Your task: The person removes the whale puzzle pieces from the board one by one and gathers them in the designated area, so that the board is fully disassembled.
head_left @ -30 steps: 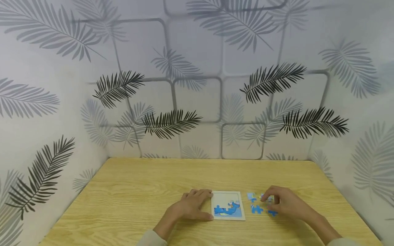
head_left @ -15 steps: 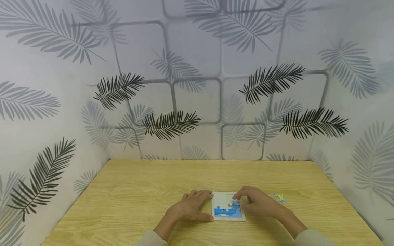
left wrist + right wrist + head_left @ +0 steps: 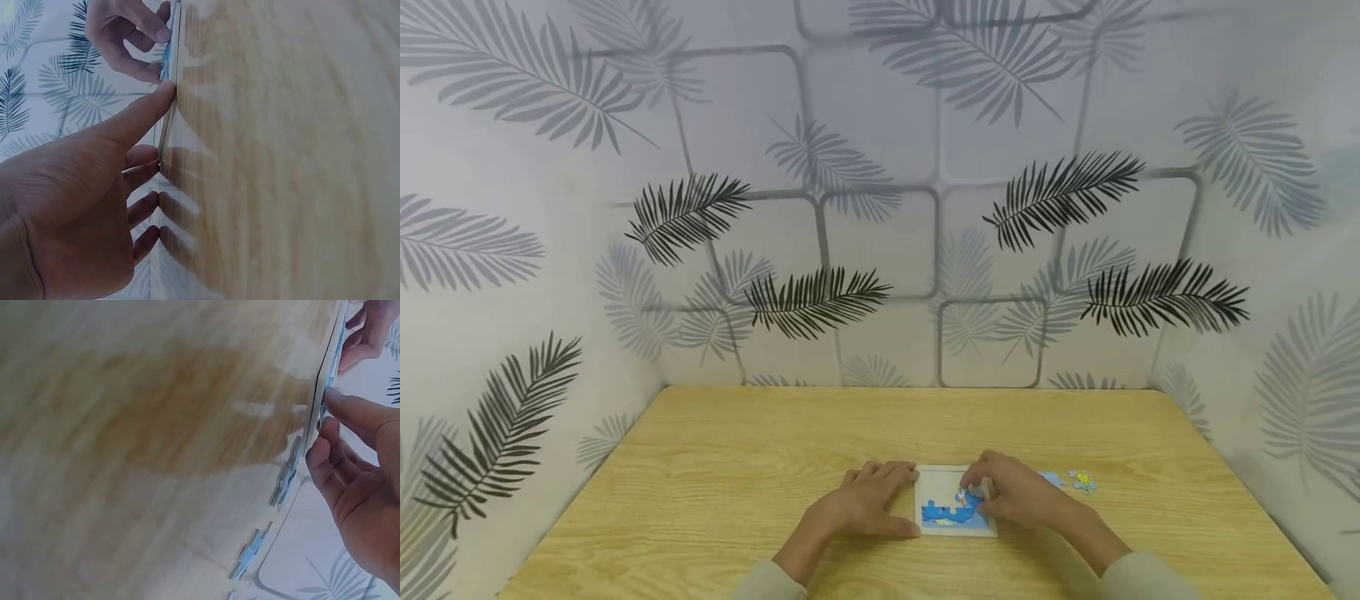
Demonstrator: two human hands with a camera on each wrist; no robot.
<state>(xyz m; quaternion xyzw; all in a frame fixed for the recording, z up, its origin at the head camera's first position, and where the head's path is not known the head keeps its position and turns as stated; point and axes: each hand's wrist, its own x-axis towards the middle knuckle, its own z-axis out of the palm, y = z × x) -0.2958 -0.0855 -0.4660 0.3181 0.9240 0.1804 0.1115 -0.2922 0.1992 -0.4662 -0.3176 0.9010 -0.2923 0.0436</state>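
Fingers: right hand (image 3: 1015,493) curls its fingertips (image 3: 333,395) onto a puzzle piece (image 3: 961,495) at the board's right side; whether it pinches or only presses cannot be told.
Left hand: left hand (image 3: 867,502) lies flat, fingers straight, against the board's left edge.
Board: board (image 3: 937,481) sits low centre of the table (image 3: 737,467).
Loose pieces: loose pieces (image 3: 1070,479) lie just right of the board.
Handling: piece looks thin, light, stiff; best taken by its edges.

piece under right hand (image 3: 1011,497) fingertips — hidden
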